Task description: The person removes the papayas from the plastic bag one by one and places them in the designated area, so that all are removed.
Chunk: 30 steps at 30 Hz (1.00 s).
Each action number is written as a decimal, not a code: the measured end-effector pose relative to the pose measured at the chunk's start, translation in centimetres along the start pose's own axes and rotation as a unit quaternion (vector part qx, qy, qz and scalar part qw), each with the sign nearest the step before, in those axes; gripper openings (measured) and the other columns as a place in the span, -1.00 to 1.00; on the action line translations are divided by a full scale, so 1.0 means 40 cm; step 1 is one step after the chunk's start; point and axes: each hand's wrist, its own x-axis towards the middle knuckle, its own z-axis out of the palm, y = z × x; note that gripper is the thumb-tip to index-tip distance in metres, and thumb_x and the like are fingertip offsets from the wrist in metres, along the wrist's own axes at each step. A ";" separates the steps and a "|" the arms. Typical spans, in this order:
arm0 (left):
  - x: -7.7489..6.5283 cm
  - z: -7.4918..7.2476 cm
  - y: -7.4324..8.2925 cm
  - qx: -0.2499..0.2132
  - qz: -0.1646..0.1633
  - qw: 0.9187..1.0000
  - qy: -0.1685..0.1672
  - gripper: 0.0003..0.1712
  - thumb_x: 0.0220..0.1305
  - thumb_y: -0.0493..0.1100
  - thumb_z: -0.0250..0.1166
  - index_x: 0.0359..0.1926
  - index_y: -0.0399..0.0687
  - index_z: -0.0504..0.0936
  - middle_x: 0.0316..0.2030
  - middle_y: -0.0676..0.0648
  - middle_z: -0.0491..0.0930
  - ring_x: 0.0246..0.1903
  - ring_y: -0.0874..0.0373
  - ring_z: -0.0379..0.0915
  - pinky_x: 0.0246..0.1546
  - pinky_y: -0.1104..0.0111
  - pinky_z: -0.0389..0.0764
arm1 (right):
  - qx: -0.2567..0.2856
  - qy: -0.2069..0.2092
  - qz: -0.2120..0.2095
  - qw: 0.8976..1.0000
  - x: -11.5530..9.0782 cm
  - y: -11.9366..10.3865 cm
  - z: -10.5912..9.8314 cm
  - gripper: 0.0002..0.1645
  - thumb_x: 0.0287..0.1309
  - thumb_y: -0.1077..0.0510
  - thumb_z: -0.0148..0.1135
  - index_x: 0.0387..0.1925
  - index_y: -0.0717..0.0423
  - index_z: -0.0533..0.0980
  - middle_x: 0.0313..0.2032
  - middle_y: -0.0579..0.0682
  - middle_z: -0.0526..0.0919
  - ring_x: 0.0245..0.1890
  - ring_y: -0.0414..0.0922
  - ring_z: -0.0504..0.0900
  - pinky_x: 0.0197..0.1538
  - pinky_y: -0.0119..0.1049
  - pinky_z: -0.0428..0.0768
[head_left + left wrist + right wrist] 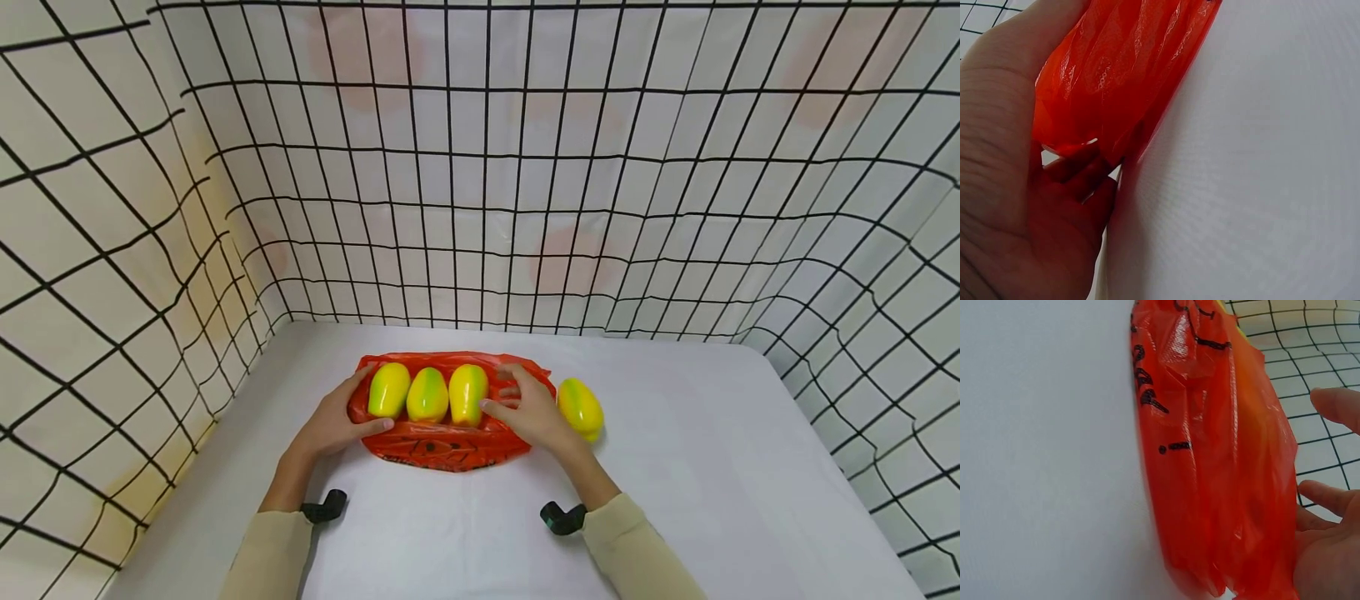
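Observation:
A red plastic bag (pixel 450 450) with black printing lies on the white table, its mouth spread wide. Three yellow-green mangoes sit side by side in it: a left mango (pixel 389 390), a middle mango (pixel 428 395) and a right mango (pixel 468 395). My left hand (pixel 333 421) holds the bag's left end, thumb over the front rim and fingers at the far side; the left wrist view shows the red film (pixel 1116 75) against it. My right hand (pixel 534 410) hovers over the bag's right part, fingers spread, thumb tip close to the right mango. Another mango (pixel 581 408) lies outside, right of the bag.
Black wire grid panels (pixel 487 183) backed with white sheeting stand behind the table and along both sides. The white tablecloth (pixel 712 467) extends right and in front of the bag. Black wrist devices (pixel 326 506) sit at both cuffs.

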 end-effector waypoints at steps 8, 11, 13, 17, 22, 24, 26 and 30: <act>-0.003 -0.003 0.002 0.003 -0.003 1.000 -0.001 0.35 -0.04 0.44 0.50 0.65 0.16 0.02 0.52 -0.23 0.25 0.43 -0.27 0.26 0.27 -0.22 0.53 | -0.011 -0.007 -0.003 1.000 0.023 -0.001 0.042 0.05 0.14 -0.34 0.44 0.50 -0.03 0.23 0.43 0.05 0.41 0.22 0.05 0.58 0.22 -0.01 0.68; -0.002 0.000 0.000 0.002 -0.003 1.000 -0.002 0.35 -0.04 0.45 0.49 0.65 0.18 0.02 0.52 -0.22 0.25 0.43 -0.26 0.26 0.27 -0.22 0.53 | -0.012 -0.004 -0.002 1.000 0.031 -0.003 0.052 0.08 0.13 -0.34 0.45 0.52 -0.03 0.21 0.42 0.07 0.41 0.17 0.03 0.60 0.17 -0.05 0.71; 0.000 0.002 -0.001 0.000 -0.001 1.000 -0.002 0.35 -0.04 0.46 0.49 0.65 0.18 0.02 0.51 -0.22 0.26 0.43 -0.26 0.27 0.26 -0.21 0.54 | -0.013 -0.001 -0.003 1.000 0.037 -0.001 0.057 0.10 0.12 -0.35 0.45 0.53 -0.03 0.19 0.41 0.07 0.40 0.13 0.01 0.60 0.13 -0.08 0.72; 0.002 0.004 -0.002 -0.006 0.002 1.000 0.000 0.35 -0.05 0.45 0.51 0.64 0.17 0.04 0.50 -0.21 0.28 0.41 -0.25 0.29 0.23 -0.18 0.58 | -0.024 -0.004 -0.002 1.000 0.046 -0.002 0.067 0.18 0.10 -0.38 0.44 0.58 -0.06 0.12 0.43 0.06 0.37 0.11 0.00 0.56 0.13 -0.07 0.71; 0.002 0.005 -0.003 -0.008 0.003 1.000 0.001 0.35 -0.06 0.44 0.51 0.64 0.17 0.04 0.50 -0.20 0.28 0.40 -0.24 0.30 0.23 -0.16 0.59 | -0.044 -0.010 -0.002 0.999 0.054 -0.007 0.082 0.22 0.08 -0.38 0.44 0.59 -0.05 0.08 0.48 0.06 0.34 0.35 0.08 0.44 0.37 0.16 0.53; 0.002 0.004 -0.003 -0.006 0.002 1.000 0.001 0.35 -0.05 0.44 0.51 0.64 0.18 0.04 0.50 -0.20 0.27 0.41 -0.24 0.29 0.23 -0.17 0.58 | -0.048 -0.010 0.001 0.999 0.056 -0.008 0.088 0.21 0.08 -0.37 0.45 0.59 -0.05 0.08 0.47 0.06 0.35 0.40 0.09 0.41 0.41 0.20 0.48; 0.001 0.004 -0.003 -0.006 0.001 1.000 0.001 0.35 -0.06 0.44 0.51 0.64 0.19 0.03 0.51 -0.20 0.27 0.42 -0.24 0.28 0.25 -0.19 0.56 | -0.049 -0.010 0.006 0.999 0.059 -0.009 0.094 0.20 0.09 -0.36 0.45 0.59 -0.06 0.08 0.46 0.06 0.36 0.38 0.09 0.43 0.40 0.19 0.49; 0.002 0.002 -0.003 -0.006 -0.001 1.000 0.000 0.36 -0.06 0.45 0.51 0.65 0.19 0.03 0.51 -0.20 0.26 0.42 -0.24 0.28 0.25 -0.19 0.56 | -0.053 -0.006 0.016 0.998 0.064 -0.011 0.103 0.18 0.09 -0.34 0.45 0.58 -0.06 0.09 0.44 0.06 0.39 0.35 0.09 0.46 0.38 0.17 0.52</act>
